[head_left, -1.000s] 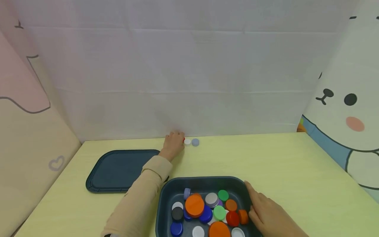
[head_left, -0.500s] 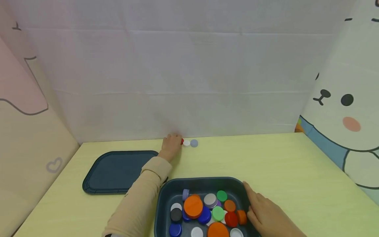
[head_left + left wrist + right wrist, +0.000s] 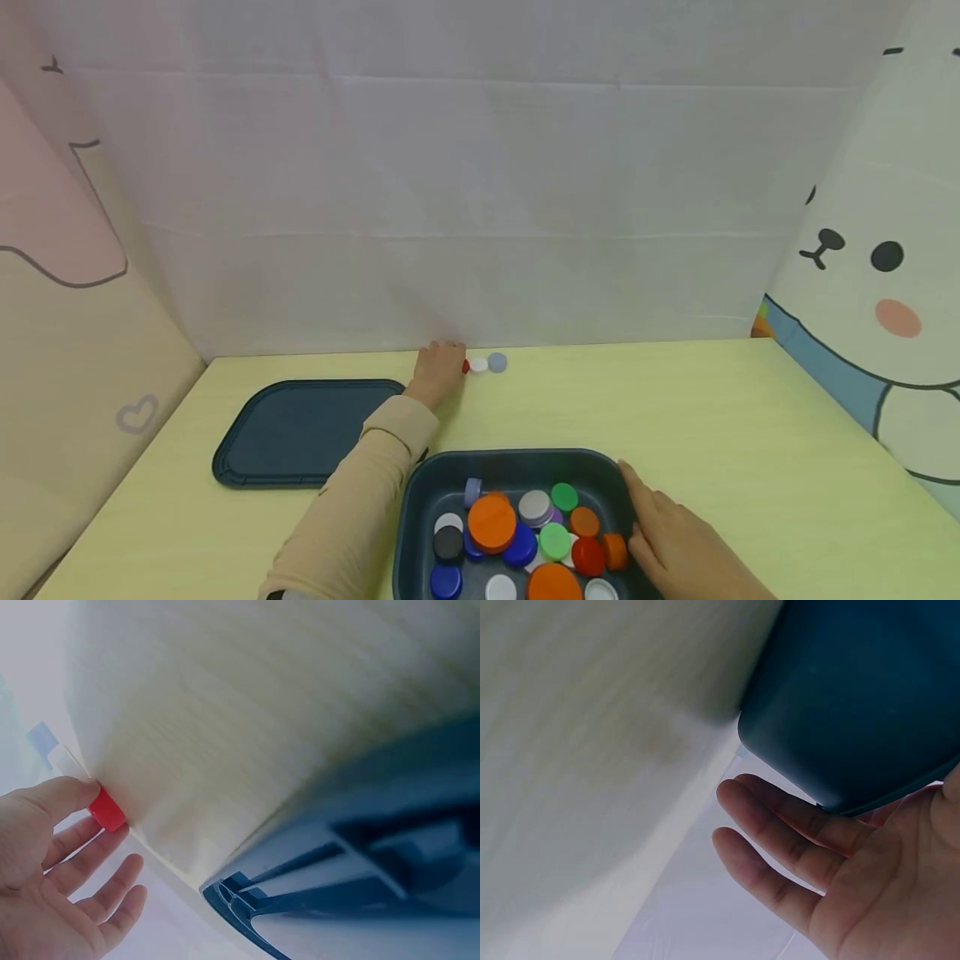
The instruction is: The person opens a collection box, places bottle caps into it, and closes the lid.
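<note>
At the back of the table, my left hand (image 3: 438,372) pinches a red bottle cap (image 3: 109,811) between thumb and fingers, its other fingers loosely spread in the left wrist view. A white cap (image 3: 479,365) and a pale blue cap (image 3: 497,362) stand in a row to its right. Near the front is a dark bin (image 3: 517,456) of mixed bottle caps, among them a large orange cap (image 3: 492,523). My right hand (image 3: 686,546) holds the bin's right rim, thumb over the inner side. Several of its fingers extend outside the bin in the right wrist view.
A flat dark tray (image 3: 300,433) lies on the left of the yellow table (image 3: 735,425), partly hidden by the left sleeve (image 3: 352,500). A white sheet (image 3: 480,208) rises behind the table. Printed panels stand at both sides.
The left hand stays at the back by the row of caps, shifting very slightly toward the front. The right hand and bin keep their places; the head view sways slightly.
</note>
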Tool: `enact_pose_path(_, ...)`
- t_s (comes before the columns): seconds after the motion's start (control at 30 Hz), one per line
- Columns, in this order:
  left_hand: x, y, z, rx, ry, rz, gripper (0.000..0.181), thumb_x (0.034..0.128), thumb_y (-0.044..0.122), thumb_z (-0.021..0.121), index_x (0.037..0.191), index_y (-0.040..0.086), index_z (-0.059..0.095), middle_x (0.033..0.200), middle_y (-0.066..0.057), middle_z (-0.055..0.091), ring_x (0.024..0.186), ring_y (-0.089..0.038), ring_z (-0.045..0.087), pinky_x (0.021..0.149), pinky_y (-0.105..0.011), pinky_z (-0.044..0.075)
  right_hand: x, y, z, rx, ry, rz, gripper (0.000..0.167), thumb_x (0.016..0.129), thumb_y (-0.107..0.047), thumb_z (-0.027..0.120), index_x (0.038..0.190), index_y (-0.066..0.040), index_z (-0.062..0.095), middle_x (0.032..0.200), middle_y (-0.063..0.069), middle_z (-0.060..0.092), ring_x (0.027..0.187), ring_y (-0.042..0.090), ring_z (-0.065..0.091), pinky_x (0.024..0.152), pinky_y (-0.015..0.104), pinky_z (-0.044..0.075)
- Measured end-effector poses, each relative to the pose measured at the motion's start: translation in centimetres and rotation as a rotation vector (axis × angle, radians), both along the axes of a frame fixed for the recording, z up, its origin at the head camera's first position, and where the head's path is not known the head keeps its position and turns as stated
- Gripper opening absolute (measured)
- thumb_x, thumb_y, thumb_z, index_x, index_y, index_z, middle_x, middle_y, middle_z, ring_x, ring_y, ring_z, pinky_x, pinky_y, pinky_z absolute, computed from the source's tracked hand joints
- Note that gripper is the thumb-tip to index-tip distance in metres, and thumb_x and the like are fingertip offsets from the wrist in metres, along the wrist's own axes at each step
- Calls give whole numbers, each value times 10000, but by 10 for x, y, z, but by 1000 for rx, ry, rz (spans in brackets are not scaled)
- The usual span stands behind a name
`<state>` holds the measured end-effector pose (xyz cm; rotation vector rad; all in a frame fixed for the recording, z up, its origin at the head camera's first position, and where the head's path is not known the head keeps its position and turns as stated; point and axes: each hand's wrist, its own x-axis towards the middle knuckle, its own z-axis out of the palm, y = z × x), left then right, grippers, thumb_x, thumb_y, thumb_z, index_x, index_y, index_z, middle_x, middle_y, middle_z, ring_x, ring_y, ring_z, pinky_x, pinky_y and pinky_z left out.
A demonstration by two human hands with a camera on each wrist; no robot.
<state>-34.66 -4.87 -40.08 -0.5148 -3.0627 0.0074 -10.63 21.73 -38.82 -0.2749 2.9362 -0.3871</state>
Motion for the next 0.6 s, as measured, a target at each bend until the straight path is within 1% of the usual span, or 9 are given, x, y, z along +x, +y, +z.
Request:
enact_pose_path(0.13, 0, -1, 3, -15, 3, -4, 157, 886, 122, 546, 1014, 41, 585, 996, -133, 604, 922, -306, 550, 798, -429, 470, 0, 0, 0, 3, -12, -12, 653, 855, -224, 540, 1424, -55, 269, 769, -82, 419, 693, 69, 394, 628, 232, 423)
enact_pose_path(0.23, 2, -3, 7, -9, 10, -6, 209, 869, 193, 588, 1013, 41, 584, 975, -123, 602, 910, -298, 549, 796, -424, 466, 0, 1, 0, 5, -15, -15, 655, 855, -224, 538, 1426, -56, 265, 748, -79, 405, 685, 69, 389, 610, 228, 397)
enact_pose_path(0.3, 3, -5, 10, 2, 21, -12, 250, 855, 235, 613, 1008, 39, 586, 962, -120, 604, 899, -296, 549, 792, -422, 465, 0, 1, 0, 9, -13, -13, 656, 854, -224, 538, 1426, -56, 265, 742, -79, 405, 681, 70, 389, 612, 229, 403)
enact_pose_path(0.43, 8, -9, 20, 15, 61, -31, 277, 839, 258, 630, 985, 29, 580, 931, -121, 611, 860, -291, 553, 757, -411, 473, 0, 1, -1, 17, -7, -13, 656, 853, -228, 539, 1425, -57, 268, 797, -87, 458, 699, 75, 405, 675, 255, 469)
enact_pose_path(0.6, 19, -13, 36, 43, 101, -52, 253, 831, 247, 623, 960, 35, 571, 912, -112, 611, 824, -274, 550, 722, -393, 475, 0, 1, -2, 21, 8, -7, 655, 849, -229, 540, 1421, -53, 274, 825, -87, 487, 700, 74, 412, 698, 269, 489)
